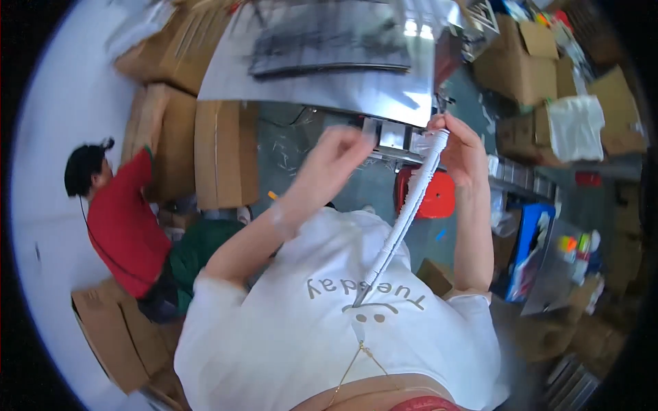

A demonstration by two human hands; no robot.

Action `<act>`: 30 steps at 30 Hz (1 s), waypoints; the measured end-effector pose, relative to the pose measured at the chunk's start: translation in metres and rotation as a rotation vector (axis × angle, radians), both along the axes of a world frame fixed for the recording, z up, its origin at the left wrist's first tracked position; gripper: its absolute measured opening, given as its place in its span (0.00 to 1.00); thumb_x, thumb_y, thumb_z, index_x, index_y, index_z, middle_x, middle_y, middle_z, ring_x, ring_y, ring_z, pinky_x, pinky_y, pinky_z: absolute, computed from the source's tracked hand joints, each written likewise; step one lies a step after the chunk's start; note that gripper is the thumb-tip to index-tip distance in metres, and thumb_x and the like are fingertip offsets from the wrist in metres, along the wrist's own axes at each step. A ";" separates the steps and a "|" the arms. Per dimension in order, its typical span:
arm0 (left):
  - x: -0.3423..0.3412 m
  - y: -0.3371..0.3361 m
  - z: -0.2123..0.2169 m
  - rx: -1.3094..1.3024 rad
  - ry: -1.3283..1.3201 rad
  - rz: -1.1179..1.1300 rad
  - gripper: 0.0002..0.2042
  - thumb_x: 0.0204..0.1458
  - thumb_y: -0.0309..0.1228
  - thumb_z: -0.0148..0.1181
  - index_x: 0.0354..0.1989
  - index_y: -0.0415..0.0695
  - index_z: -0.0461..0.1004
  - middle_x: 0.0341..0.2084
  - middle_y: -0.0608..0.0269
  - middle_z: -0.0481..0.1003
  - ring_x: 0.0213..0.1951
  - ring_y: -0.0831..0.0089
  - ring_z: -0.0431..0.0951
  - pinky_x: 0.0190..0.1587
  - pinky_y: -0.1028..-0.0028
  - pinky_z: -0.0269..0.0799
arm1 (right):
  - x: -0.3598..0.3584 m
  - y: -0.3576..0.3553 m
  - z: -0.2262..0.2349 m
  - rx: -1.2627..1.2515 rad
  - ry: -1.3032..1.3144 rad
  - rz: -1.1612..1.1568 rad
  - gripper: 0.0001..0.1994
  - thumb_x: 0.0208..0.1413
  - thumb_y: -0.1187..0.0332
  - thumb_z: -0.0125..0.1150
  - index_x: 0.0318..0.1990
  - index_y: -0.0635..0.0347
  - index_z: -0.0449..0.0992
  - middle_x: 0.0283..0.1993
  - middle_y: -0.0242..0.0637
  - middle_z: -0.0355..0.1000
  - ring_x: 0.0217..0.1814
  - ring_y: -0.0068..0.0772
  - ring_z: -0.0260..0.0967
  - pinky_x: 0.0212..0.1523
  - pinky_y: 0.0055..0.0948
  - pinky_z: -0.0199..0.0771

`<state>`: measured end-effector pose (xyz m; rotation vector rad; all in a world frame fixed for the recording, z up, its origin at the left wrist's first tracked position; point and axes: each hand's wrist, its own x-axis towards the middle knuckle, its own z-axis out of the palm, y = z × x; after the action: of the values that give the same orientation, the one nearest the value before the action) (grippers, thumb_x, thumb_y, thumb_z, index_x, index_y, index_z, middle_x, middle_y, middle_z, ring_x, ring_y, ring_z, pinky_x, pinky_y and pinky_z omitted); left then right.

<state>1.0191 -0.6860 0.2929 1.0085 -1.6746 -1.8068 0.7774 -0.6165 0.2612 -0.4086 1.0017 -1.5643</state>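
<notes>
A long, thin rod covered in white ruffled material (408, 202) slants from my chest up to my right hand (465, 152). The fingers of that hand are closed at the rod's far end, with the thumb and fingertips meeting near its tip. The rod's bare, greyish lower end rests against my white shirt. My left hand (336, 156) is raised to the left of the rod, apart from it, and smeared by motion. Its fingers are bent near the table's front edge, and whether they hold anything cannot be made out.
A shiny metal table (226, 79) ahead carries a dark flat stack (329, 51). Under its right edge sits a red stool (439, 195). Cardboard boxes (223, 154) stand left, beside a person in a red shirt (127, 226). More boxes (517, 61) and a blue crate (528, 236) are right.
</notes>
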 end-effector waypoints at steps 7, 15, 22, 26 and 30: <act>0.055 0.040 0.046 -0.005 -0.021 -0.909 0.05 0.49 0.29 0.59 0.28 0.40 0.76 0.25 0.62 0.71 0.30 0.74 0.70 0.34 0.76 0.65 | -0.017 0.030 -0.006 0.070 -0.058 -0.198 0.09 0.54 0.65 0.53 0.29 0.60 0.72 0.28 0.31 0.68 0.35 0.26 0.65 0.38 0.27 0.63; 0.041 0.050 0.037 -0.083 0.071 -0.950 0.07 0.41 0.31 0.59 0.22 0.39 0.74 0.21 0.59 0.70 0.25 0.67 0.72 0.28 0.72 0.65 | -0.048 0.084 -0.004 -0.059 -0.159 -0.144 0.11 0.58 0.62 0.49 0.35 0.59 0.72 0.38 0.36 0.72 0.44 0.34 0.68 0.49 0.39 0.64; 0.045 0.035 0.039 -0.446 -0.007 -0.516 0.08 0.37 0.31 0.55 0.18 0.38 0.74 0.15 0.54 0.72 0.22 0.60 0.74 0.26 0.65 0.68 | -0.117 0.108 0.009 -0.210 0.238 -0.146 0.15 0.58 0.58 0.47 0.44 0.59 0.71 0.49 0.41 0.68 0.52 0.43 0.64 0.53 0.47 0.59; 0.056 0.005 0.034 -0.849 -0.073 -0.294 0.05 0.42 0.28 0.54 0.24 0.39 0.71 0.21 0.55 0.70 0.25 0.61 0.72 0.28 0.65 0.69 | -0.110 0.074 0.051 -0.366 0.119 0.132 0.14 0.60 0.62 0.44 0.43 0.61 0.73 0.49 0.43 0.68 0.56 0.43 0.61 0.55 0.50 0.57; 0.063 -0.024 0.030 -0.777 0.181 0.047 0.06 0.48 0.24 0.54 0.35 0.39 0.72 0.26 0.56 0.69 0.30 0.62 0.72 0.34 0.71 0.70 | -0.090 0.081 0.064 -0.412 0.128 -0.067 0.15 0.59 0.62 0.46 0.45 0.63 0.72 0.49 0.45 0.68 0.54 0.45 0.62 0.54 0.53 0.56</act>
<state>1.0821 -0.7099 0.3229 0.5122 -1.9562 -1.0070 0.6878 -0.5353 0.3256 -0.7747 0.7908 -1.8267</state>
